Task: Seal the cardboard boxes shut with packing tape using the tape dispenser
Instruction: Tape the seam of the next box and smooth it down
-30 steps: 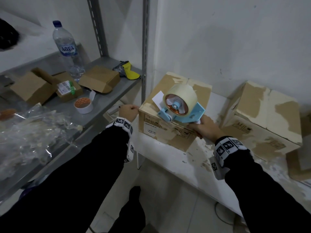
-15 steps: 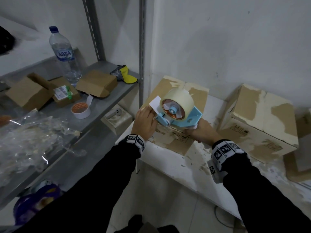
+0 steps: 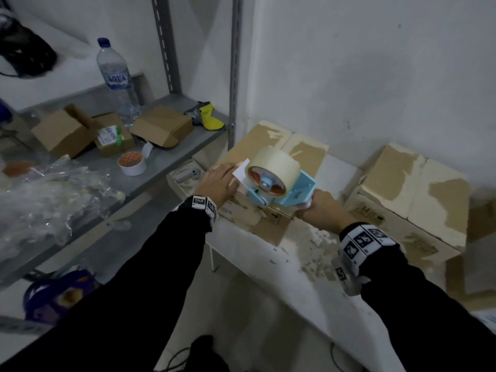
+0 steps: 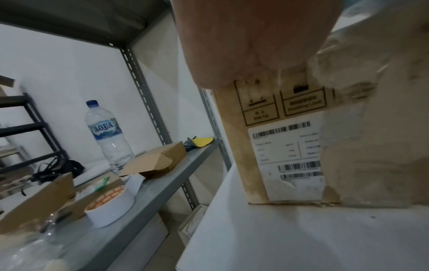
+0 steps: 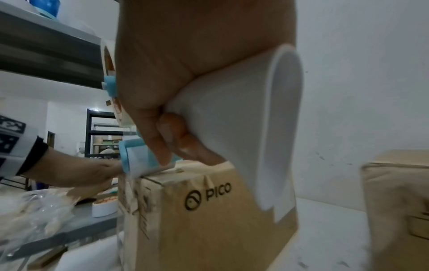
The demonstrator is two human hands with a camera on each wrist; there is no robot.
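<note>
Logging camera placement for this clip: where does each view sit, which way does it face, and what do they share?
Head: above, looking down at the tape dispenser on the nearer cardboard box; both sleeves, left hand, right hand.
Left wrist: low beside the box, facing the shelf; palm only.
Right wrist: under the hand gripping the white handle.
Shared: box, white tape roll.

A brown cardboard box [image 3: 271,167], its top patched with torn pale tape residue and its flaps closed, stands on the white counter [image 3: 281,267] near the wall. On its near top edge rests a light-blue tape dispenser [image 3: 279,189] with a white handle, carrying a fat roll of pale tape. A second, similarly scuffed box [image 3: 410,194] stands apart to its right.
</note>
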